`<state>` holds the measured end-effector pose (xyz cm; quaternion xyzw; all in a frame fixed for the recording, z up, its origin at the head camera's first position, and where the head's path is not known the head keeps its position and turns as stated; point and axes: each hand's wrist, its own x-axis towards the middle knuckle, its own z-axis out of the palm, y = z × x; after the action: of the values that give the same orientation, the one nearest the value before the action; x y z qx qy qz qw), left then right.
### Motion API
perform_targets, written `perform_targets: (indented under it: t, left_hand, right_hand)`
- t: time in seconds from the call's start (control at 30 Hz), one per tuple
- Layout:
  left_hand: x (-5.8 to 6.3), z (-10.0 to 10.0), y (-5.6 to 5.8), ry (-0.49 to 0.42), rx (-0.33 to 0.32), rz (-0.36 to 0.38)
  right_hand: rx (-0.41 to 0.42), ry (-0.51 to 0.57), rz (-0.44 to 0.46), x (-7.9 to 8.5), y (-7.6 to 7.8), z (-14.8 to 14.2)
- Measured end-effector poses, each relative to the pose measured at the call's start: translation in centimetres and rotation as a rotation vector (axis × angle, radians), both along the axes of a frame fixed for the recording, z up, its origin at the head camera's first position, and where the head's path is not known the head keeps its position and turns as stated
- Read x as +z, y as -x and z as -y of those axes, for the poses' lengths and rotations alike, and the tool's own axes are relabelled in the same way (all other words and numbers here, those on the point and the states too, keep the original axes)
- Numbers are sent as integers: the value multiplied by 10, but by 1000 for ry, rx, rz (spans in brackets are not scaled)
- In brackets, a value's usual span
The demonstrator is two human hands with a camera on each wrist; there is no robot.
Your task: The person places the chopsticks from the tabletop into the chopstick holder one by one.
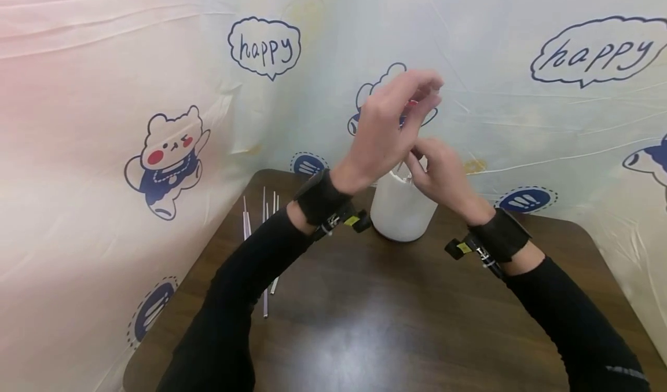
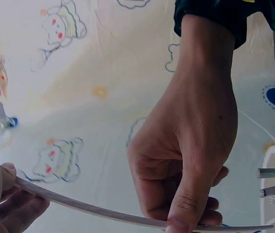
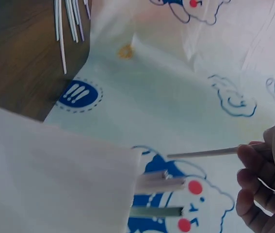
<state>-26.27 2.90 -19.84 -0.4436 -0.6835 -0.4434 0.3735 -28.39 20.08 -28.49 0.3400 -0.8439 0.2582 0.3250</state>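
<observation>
Above and behind a white cylindrical container (image 1: 401,215), both hands hold one thin, pale, flexible stick (image 2: 98,209), which bows gently in the left wrist view. My left hand (image 1: 383,127) is raised higher and pinches one end between thumb and fingers. Lower down, beside the container's rim, my right hand (image 1: 443,172) pinches the stick nearer its other end. That free end points toward the container in both wrist views. Several sticks with rough, silvery ends (image 3: 159,212) stick out of the container's mouth.
More thin white and purple sticks (image 1: 266,308) lie at the left of the brown wooden table (image 1: 396,322), partly behind the left sleeve. A printed cloth curtain (image 1: 323,50) rises close behind the table and along its left side.
</observation>
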Motion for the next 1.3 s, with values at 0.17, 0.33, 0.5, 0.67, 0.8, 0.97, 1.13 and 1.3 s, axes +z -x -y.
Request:
perform_targets:
  t: [0.17,0.33,0.5,0.67,0.8,0.97,1.13,1.3]
  left_hand:
    - [-2,-5,18,21,-3,133]
    - [-5,-4,24,35,10,165]
    - [-8,-4,29,40,16,168]
    - [-18,-7,35,71,23,191]
    - [-34,-11,41,103,17,186]
    - [-55,-14,47,121,26,238]
    - [-73,-12,54,132,49,330]
    - [-98,-12,62,209,43,345]
  right_hand:
    - [-40,-46,58,-3,7,-5]
    - [-62,-46,91,-6,10,-9]
    - [-72,-47,109,-6,13,-10]
    - [-79,-40,108,-11,17,-14]
    - [-77,-62,112,-16,20,-16]
    - [-72,-75,116,-20,21,-17]
    - [-62,-75,116,-25,24,-17]
    - [-46,-75,141,-30,24,-21]
